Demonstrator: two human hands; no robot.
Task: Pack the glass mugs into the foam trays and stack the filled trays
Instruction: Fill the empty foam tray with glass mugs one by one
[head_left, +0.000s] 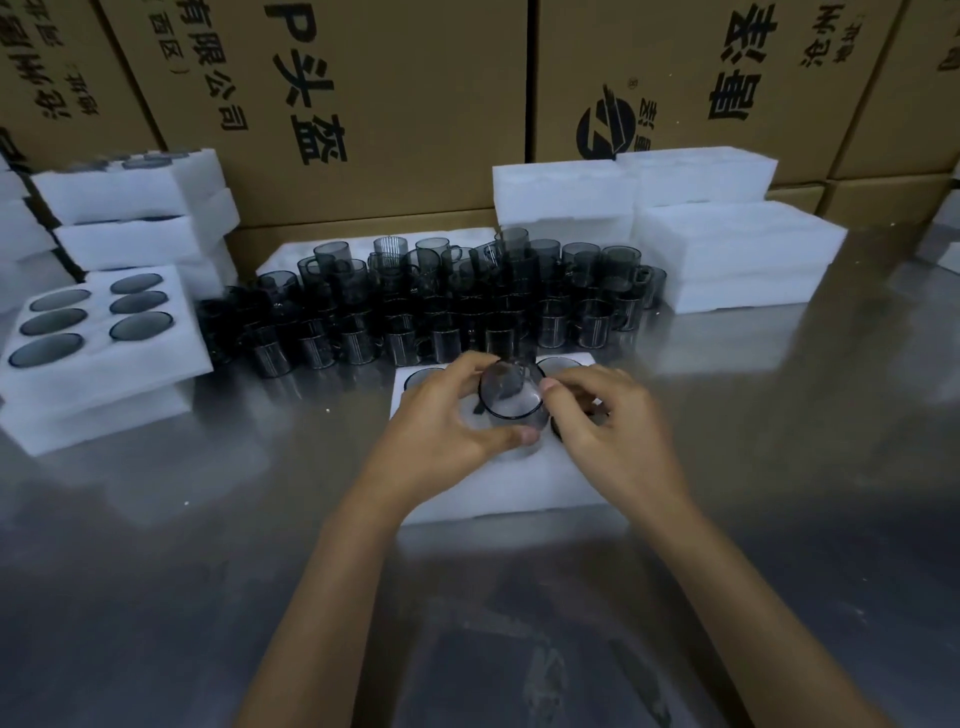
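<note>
From the head view, both hands meet over a white foam tray (498, 483) lying on the shiny metal table (156, 597) just in front of the person. The left hand (447, 421) curls around a smoky glass mug (511, 397), fingers over its far side and thumb under its near rim, so the mug tips with its open mouth facing the camera. The right hand (608, 415) pinches the mug's right edge between thumb and forefinger, the other fingers loosely bent over the tray. The mug sits above the tray's middle; dark rims of mugs already seated show in the pockets at the tray's far left and far right.

Behind the tray stands a crowded batch of loose mugs (441, 306), packed in rows across the table. To the left sits a filled tray (98, 332) with six mug mouths showing, resting on another foam block, with more filled trays (130, 208) stacked behind it. To the right rises a pile of empty foam trays (727, 249). Printed cardboard cartons (363, 78) wall off the back.
</note>
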